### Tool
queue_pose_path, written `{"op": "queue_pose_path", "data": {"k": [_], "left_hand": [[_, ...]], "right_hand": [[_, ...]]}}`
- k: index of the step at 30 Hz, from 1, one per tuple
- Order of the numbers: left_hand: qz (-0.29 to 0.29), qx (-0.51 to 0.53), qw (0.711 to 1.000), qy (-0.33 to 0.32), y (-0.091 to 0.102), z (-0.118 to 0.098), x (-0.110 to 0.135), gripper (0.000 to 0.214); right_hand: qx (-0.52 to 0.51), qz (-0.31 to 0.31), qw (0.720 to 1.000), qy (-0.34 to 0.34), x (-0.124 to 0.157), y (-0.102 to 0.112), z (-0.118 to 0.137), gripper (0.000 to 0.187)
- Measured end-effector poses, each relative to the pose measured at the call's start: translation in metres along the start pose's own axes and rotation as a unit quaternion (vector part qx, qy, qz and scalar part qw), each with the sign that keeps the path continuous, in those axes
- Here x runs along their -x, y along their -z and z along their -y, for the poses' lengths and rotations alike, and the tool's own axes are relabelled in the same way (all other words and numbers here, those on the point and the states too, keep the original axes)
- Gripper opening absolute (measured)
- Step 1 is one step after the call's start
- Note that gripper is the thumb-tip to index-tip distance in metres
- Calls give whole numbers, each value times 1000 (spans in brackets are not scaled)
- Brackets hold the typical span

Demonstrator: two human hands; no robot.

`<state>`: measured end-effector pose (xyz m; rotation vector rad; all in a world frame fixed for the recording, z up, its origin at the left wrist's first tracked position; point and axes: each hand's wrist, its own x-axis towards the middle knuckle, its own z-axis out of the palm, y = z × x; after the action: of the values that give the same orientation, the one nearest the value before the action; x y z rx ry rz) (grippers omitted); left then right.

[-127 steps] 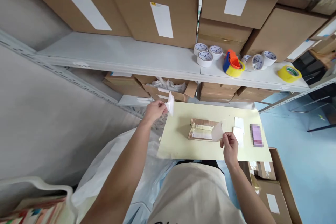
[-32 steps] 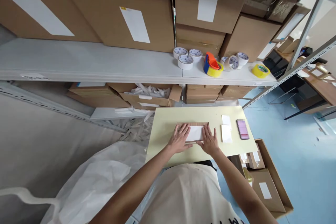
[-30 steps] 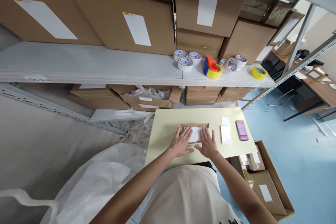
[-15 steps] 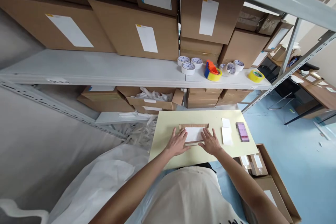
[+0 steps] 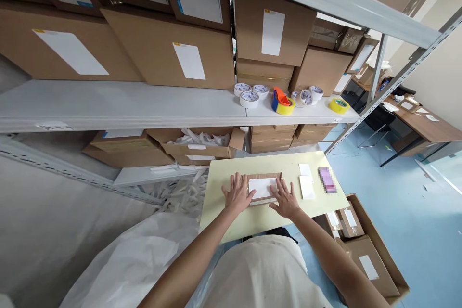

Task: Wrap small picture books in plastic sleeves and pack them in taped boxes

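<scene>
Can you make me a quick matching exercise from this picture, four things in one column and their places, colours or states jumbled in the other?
Things
1. small box
2. tape dispenser
3. open carton
4. pixelated item

Descriptions
A. purple, near the right edge of the table
B. holding white strips, below the shelf
C. between the left hand and the right hand
D. orange and blue, near white tape rolls

Right pairs: 1-C, 2-D, 3-B, 4-A.
</scene>
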<state>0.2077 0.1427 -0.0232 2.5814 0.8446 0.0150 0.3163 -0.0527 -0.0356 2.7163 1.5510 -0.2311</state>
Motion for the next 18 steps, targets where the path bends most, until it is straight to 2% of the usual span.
{"op": "queue_pose_path", "data": {"k": [2, 4, 8, 10, 12, 15, 18], "left_hand": [[7, 64, 996, 68, -10, -2, -1, 80], [6, 139, 986, 97, -23, 0, -4, 89], [-35, 260, 963, 67, -48, 12, -12, 91], [-48, 285, 955, 66, -56, 17, -15, 88], [-47, 292, 952, 84, -59, 19, -15, 84], [-35, 288, 951, 106, -58, 17, -14, 72], [-26, 273, 952, 132, -52, 12, -15, 63]], "right_hand": [[-22, 16, 1000, 6, 3, -2, 5, 71], [-55, 33, 998, -17, 4, -3, 10, 69], [-147, 29, 980, -133, 1, 2, 5, 72], [-231, 30, 949, -211, -4, 6, -2, 78], [-323, 34, 908, -266, -12, 9, -9, 82], [-435, 45, 851, -290, -25, 9, -14, 87], [-504, 40, 810, -296, -34, 2, -14, 90]]}}
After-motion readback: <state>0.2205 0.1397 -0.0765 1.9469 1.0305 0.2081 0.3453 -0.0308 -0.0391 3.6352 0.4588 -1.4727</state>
